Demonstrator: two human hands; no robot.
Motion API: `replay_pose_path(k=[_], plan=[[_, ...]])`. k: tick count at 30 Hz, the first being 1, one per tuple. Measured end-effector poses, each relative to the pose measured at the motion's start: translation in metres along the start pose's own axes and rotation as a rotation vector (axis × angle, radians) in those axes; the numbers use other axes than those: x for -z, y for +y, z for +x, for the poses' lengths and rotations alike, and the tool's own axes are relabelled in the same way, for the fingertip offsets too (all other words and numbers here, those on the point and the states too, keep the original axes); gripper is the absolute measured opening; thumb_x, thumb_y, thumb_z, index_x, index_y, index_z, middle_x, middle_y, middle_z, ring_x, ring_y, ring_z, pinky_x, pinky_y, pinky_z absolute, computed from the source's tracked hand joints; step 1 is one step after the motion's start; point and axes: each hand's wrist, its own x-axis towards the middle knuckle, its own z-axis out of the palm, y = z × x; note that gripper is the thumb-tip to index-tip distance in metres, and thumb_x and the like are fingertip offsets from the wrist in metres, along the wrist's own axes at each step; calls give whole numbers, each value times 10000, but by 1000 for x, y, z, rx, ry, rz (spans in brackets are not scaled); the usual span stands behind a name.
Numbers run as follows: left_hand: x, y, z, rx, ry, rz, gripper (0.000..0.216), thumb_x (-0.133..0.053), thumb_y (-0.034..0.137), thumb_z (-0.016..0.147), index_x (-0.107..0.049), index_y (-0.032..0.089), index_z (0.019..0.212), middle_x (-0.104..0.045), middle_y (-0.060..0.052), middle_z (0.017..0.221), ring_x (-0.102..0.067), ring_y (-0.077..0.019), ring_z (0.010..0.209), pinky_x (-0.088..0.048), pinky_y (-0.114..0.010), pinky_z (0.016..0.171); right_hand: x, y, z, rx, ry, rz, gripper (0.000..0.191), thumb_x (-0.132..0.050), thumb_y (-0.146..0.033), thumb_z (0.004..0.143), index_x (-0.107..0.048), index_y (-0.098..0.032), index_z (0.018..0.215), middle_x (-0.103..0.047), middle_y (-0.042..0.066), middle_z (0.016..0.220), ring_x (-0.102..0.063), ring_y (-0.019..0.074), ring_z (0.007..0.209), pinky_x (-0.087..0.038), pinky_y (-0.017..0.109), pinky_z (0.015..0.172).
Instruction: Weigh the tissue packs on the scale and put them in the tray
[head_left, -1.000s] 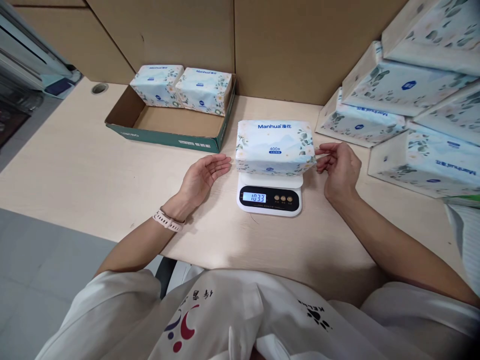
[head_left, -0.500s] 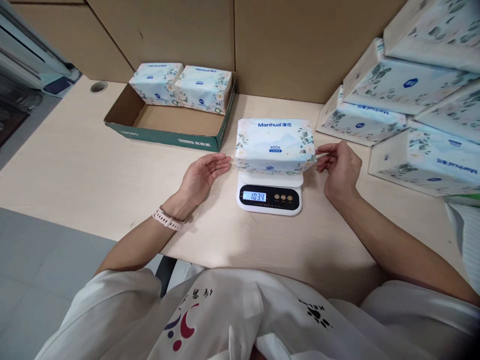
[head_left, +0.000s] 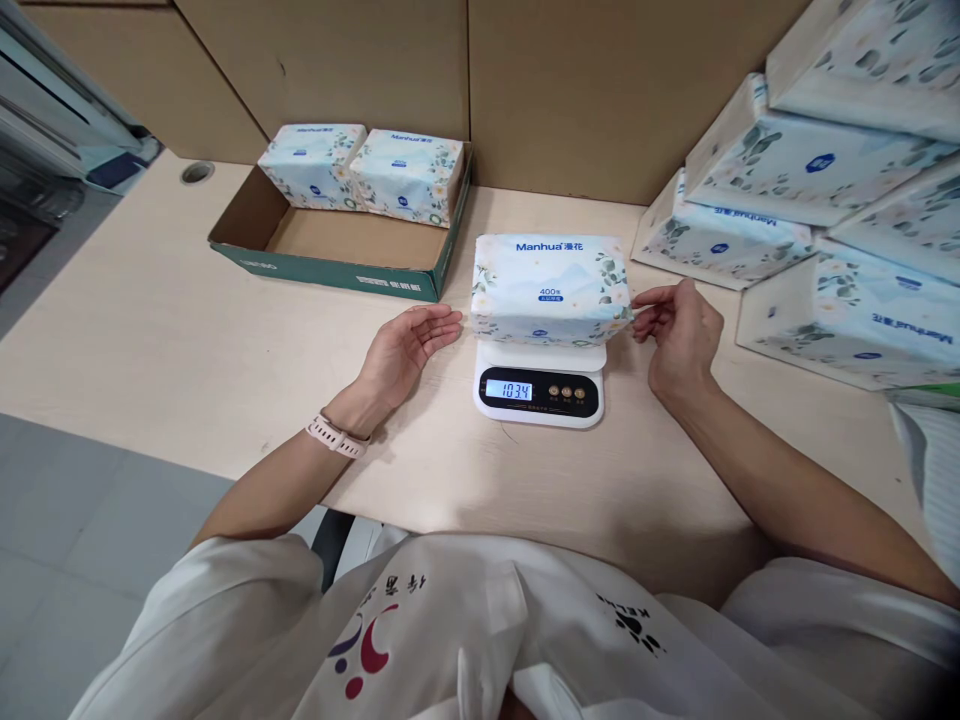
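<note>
A tissue pack (head_left: pixel 550 289) lay flat on a small white kitchen scale (head_left: pixel 540 385) on the wooden desk (head_left: pixel 150 330), the display reading 103.4. The left hand (head_left: pixel 407 347) rested open and empty just beside the pack's left end, palm facing it, while the right hand (head_left: pixel 679 330) touched the right end with loosely curled fingertips. 2 more packs (head_left: pixel 364 170) stood in a cardboard tray (head_left: pixel 330 262) behind.
</note>
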Motion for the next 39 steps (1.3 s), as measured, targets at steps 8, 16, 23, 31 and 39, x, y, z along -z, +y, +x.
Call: replay_pose_path(k=[8,16,23,31,39], plan=[[0,-1,0,-3,-2,0,183,-827,307,909,-864,137,967,-883,-141,1095,-834,-257,1081,-633,-448,1228,0,0,1,-10,18,-5,780,-479,-907,1099,-699,-248,745,-699,82,757,-533,161,601,-366,342,545],[1,-1,1,-6,-9,-6,174,-841,300,892,-867,143,962,-886,-123,1060,-836,-239,1051,-647,-429,1200,0,3,3,-15,23,-4,775,-507,-926,1081,-666,-265,708,-613,47,684,-512,163,579,-376,346,540],[0,-1,0,-6,-6,9,187,-847,313,890,-859,146,974,-883,-130,1082,-836,-248,1074,-636,-437,1224,-2,-10,-3,-48,28,29,734,-671,-894,993,-692,-230,681,-586,44,669,-488,142,599,-340,324,579],[-2,0,-2,-10,0,19,161,-834,297,912,-866,150,967,-885,-132,1094,-835,-251,1086,-630,-437,1234,0,-10,-9,6,-7,-23,682,-598,-828,1082,-683,-282,682,-587,62,705,-483,189,647,-361,401,632],[-1,0,-3,-13,-14,22,163,-831,288,924,-868,140,982,-883,-138,1102,-834,-246,1090,-624,-430,1233,-1,-17,-16,89,-19,-93,708,-606,-881,1056,-702,-292,675,-610,59,708,-524,212,673,-389,398,631]])
